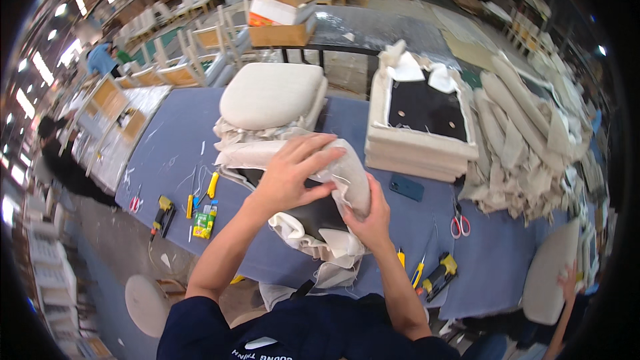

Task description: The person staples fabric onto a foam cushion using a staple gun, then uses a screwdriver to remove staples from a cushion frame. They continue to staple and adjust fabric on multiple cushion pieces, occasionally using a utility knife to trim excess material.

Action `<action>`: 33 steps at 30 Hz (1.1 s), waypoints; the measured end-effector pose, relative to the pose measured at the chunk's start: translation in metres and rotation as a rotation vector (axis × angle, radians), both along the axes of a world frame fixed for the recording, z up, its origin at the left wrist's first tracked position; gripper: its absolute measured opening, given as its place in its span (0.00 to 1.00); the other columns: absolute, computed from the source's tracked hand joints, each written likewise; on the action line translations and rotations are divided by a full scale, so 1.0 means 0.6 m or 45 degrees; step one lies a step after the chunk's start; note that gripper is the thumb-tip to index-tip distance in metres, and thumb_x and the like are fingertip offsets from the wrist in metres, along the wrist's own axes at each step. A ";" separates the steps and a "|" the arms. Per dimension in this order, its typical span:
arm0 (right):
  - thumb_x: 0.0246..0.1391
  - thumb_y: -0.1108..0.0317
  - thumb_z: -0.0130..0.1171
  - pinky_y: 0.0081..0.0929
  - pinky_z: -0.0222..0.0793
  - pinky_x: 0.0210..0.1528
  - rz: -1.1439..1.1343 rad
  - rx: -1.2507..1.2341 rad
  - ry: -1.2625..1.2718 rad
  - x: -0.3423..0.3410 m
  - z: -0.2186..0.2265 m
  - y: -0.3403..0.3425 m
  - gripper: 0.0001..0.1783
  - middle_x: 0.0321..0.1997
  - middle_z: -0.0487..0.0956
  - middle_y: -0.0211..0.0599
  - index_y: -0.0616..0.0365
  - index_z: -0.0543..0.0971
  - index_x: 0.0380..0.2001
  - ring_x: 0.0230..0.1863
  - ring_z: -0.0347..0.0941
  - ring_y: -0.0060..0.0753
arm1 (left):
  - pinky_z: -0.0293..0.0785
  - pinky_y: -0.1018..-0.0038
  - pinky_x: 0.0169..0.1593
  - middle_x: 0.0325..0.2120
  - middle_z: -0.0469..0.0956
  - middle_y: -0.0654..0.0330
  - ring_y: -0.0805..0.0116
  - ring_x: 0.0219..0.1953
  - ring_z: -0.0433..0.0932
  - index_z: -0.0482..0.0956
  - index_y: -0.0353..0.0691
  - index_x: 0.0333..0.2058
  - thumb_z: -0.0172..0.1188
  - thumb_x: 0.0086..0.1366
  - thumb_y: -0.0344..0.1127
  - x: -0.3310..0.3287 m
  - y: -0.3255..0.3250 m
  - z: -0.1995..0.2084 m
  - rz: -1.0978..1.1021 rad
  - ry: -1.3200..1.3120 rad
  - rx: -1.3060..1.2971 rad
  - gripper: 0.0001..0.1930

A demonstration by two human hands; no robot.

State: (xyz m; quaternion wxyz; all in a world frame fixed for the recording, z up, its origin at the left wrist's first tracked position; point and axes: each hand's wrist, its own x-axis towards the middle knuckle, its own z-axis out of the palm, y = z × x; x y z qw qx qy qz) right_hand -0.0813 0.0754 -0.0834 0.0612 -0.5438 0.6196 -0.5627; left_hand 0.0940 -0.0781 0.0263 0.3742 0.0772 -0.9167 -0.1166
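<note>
Dark blue shirt [307, 333] of the person fills the lower edge. Beyond it, a beige seat cushion [360, 183] lies on the blue worktop [493, 280], dark side up. The left hand [287, 177] is half open over the cushion's rim; whether it grips, I cannot tell. The right hand [371, 223] holds the side between thumb and fingers.

Glaring overhead lights [43, 69], bent edges, blackened corners
</note>
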 end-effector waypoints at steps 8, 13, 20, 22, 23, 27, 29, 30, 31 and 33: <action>0.50 0.68 0.73 0.43 0.74 0.64 -0.007 -0.110 0.038 0.000 -0.033 0.022 0.44 0.61 0.80 0.55 0.67 0.69 0.69 0.62 0.80 0.53 | 0.66 0.51 0.69 0.68 0.73 0.52 0.47 0.68 0.71 0.74 0.48 0.68 0.80 0.52 0.46 0.058 0.011 -0.052 0.154 -0.099 -0.015 0.43; 0.50 0.69 0.71 0.37 0.75 0.61 -0.091 0.005 -0.242 -0.101 -0.186 0.075 0.43 0.60 0.80 0.47 0.72 0.67 0.68 0.59 0.79 0.40 | 0.60 0.48 0.72 0.67 0.73 0.52 0.47 0.71 0.68 0.74 0.47 0.68 0.80 0.54 0.49 0.176 -0.054 -0.166 0.741 -0.136 0.042 0.43; 0.58 0.76 0.67 0.31 0.73 0.57 -0.256 -0.157 -0.486 -0.164 -0.300 0.164 0.26 0.56 0.79 0.38 0.65 0.75 0.60 0.54 0.77 0.31 | 0.72 0.56 0.69 0.67 0.73 0.54 0.58 0.68 0.73 0.69 0.43 0.70 0.78 0.61 0.36 0.228 -0.093 -0.254 0.377 0.856 1.349 0.40; 0.60 0.75 0.65 0.32 0.70 0.60 -0.304 -0.132 -0.510 -0.168 -0.309 0.174 0.25 0.58 0.78 0.39 0.65 0.74 0.61 0.55 0.75 0.32 | 0.73 0.60 0.69 0.66 0.74 0.56 0.63 0.67 0.73 0.67 0.41 0.70 0.78 0.63 0.33 0.227 -0.108 -0.292 0.242 0.580 1.551 0.40; 0.62 0.74 0.64 0.33 0.69 0.62 -0.331 -0.107 -0.539 -0.170 -0.314 0.182 0.25 0.59 0.77 0.39 0.66 0.73 0.61 0.56 0.73 0.33 | 0.73 0.62 0.69 0.66 0.74 0.57 0.66 0.67 0.72 0.66 0.40 0.71 0.77 0.63 0.31 0.218 -0.114 -0.298 0.155 0.422 1.644 0.40; 0.66 0.72 0.56 0.36 0.68 0.63 -0.451 -0.079 -0.403 -0.202 -0.317 0.192 0.21 0.58 0.77 0.44 0.68 0.73 0.60 0.56 0.72 0.36 | 0.66 0.65 0.73 0.67 0.73 0.58 0.66 0.70 0.69 0.61 0.39 0.74 0.74 0.65 0.27 0.157 -0.111 -0.299 0.241 0.322 1.446 0.42; 0.67 0.69 0.54 0.36 0.66 0.65 -0.497 0.034 -0.389 -0.225 -0.311 0.207 0.22 0.59 0.76 0.44 0.69 0.72 0.60 0.57 0.71 0.36 | 0.63 0.66 0.74 0.68 0.71 0.58 0.66 0.71 0.68 0.57 0.39 0.75 0.72 0.66 0.26 0.122 -0.093 -0.286 0.139 0.410 1.454 0.43; 0.68 0.65 0.53 0.36 0.65 0.65 -0.529 0.020 -0.454 -0.226 -0.309 0.207 0.22 0.58 0.75 0.44 0.69 0.72 0.59 0.57 0.70 0.36 | 0.61 0.66 0.75 0.69 0.70 0.58 0.66 0.71 0.67 0.56 0.39 0.76 0.71 0.67 0.25 0.110 -0.086 -0.287 0.090 0.457 1.458 0.44; 0.68 0.66 0.53 0.35 0.66 0.65 -0.530 0.015 -0.453 -0.228 -0.307 0.209 0.22 0.58 0.75 0.44 0.70 0.72 0.59 0.57 0.70 0.36 | 0.61 0.66 0.75 0.69 0.70 0.58 0.67 0.71 0.67 0.54 0.39 0.77 0.71 0.68 0.25 0.098 -0.081 -0.289 0.056 0.465 1.427 0.45; 0.68 0.66 0.53 0.35 0.66 0.64 -0.510 0.003 -0.448 -0.240 -0.308 0.211 0.22 0.58 0.75 0.43 0.70 0.72 0.60 0.56 0.70 0.36 | 0.60 0.67 0.75 0.69 0.69 0.58 0.67 0.72 0.66 0.51 0.39 0.78 0.69 0.69 0.25 0.081 -0.075 -0.291 0.006 0.498 1.357 0.46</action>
